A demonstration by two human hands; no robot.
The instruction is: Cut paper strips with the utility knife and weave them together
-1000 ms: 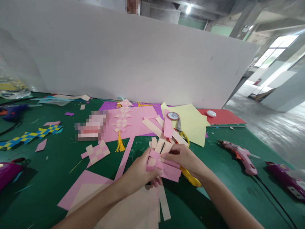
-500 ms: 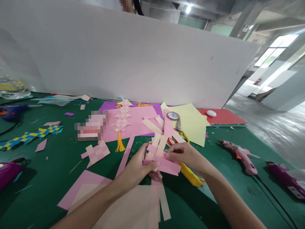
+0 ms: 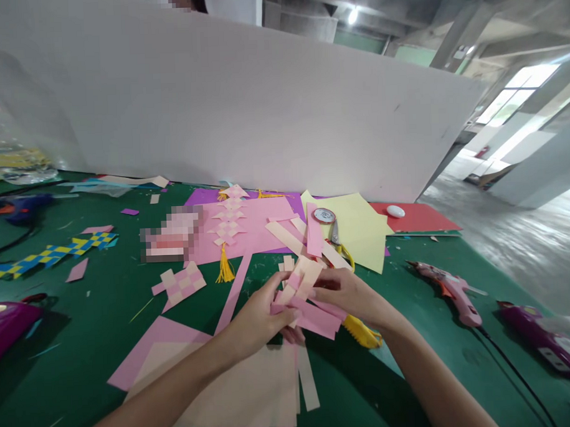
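Between my two hands is a small weave of pink and cream paper strips (image 3: 312, 317), raised above the green table. My left hand (image 3: 264, 307) pinches its left side, thumb on top and fingers beneath. My right hand (image 3: 346, 292) grips its right side, with the fingertips among the strips. Cream strip ends stand up from the far side, and pink ends stick out toward the lower right. Under my left forearm lie cream paper sheets (image 3: 235, 383) over pink ones. A finished-looking checkered woven piece (image 3: 182, 284) rests left of my left hand.
Scissors (image 3: 345, 252) with yellow handles and a yellow cutter (image 3: 363, 332) lie beside my right hand. At right are a pink glue gun (image 3: 449, 292) and a purple one (image 3: 544, 338). A woven ornament with a yellow tassel (image 3: 224, 265) lies ahead, before a white partition (image 3: 244, 103).
The woven strips have tilted between my hands, and their pink ends dip lower. My right hand's fingers have moved further around the weave's far side. The person beyond the partition has shifted left.
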